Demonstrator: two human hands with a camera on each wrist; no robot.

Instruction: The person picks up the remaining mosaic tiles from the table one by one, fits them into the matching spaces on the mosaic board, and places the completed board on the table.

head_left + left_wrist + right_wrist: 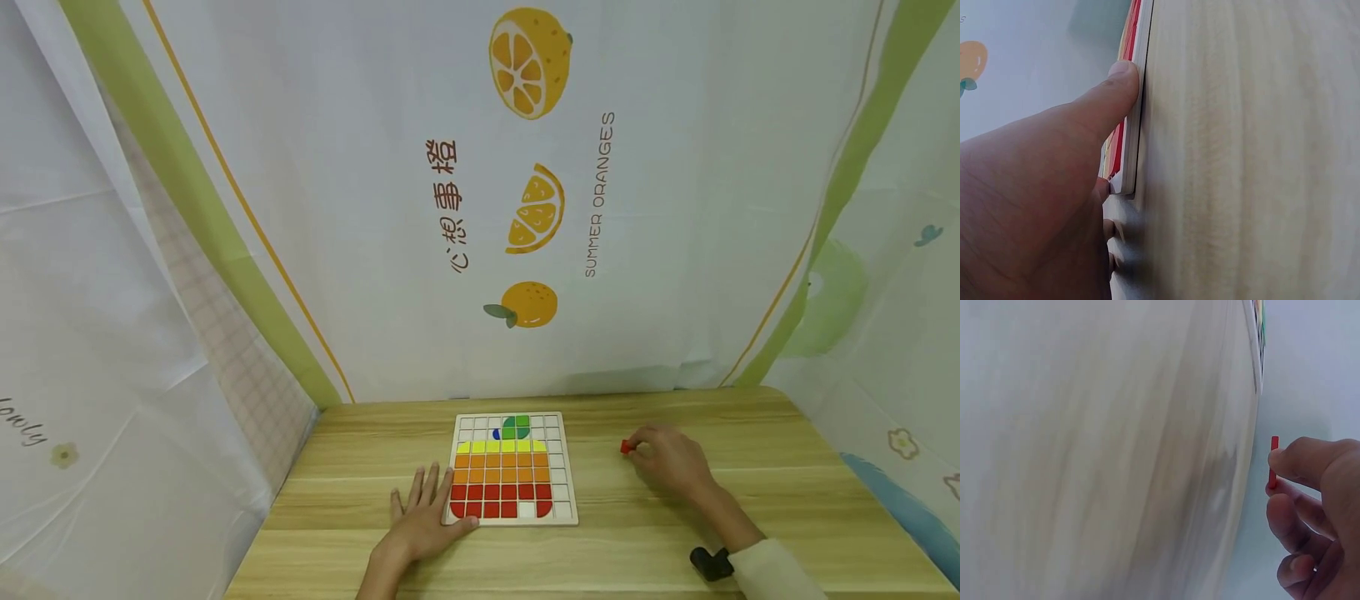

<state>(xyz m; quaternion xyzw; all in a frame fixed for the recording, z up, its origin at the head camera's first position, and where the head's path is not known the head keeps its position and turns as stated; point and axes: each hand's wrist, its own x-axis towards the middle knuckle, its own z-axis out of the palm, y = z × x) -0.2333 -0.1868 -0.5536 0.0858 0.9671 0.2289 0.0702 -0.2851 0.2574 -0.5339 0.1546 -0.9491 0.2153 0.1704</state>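
A square white puzzle board lies on the table, its grid filled with green, blue, yellow, orange and red tiles. One bare white cell shows in the bottom red row, and more bare cells run along the top and right side. My left hand rests at the board's lower left corner with fingers spread; in the left wrist view its thumb touches the board's edge. To the right of the board, my right hand pinches a small red tile between thumb and fingertip, held above the table.
The wooden table reaches back to a white curtain printed with oranges. More curtain hangs at both sides. A black wrist-worn device sits by the right sleeve.
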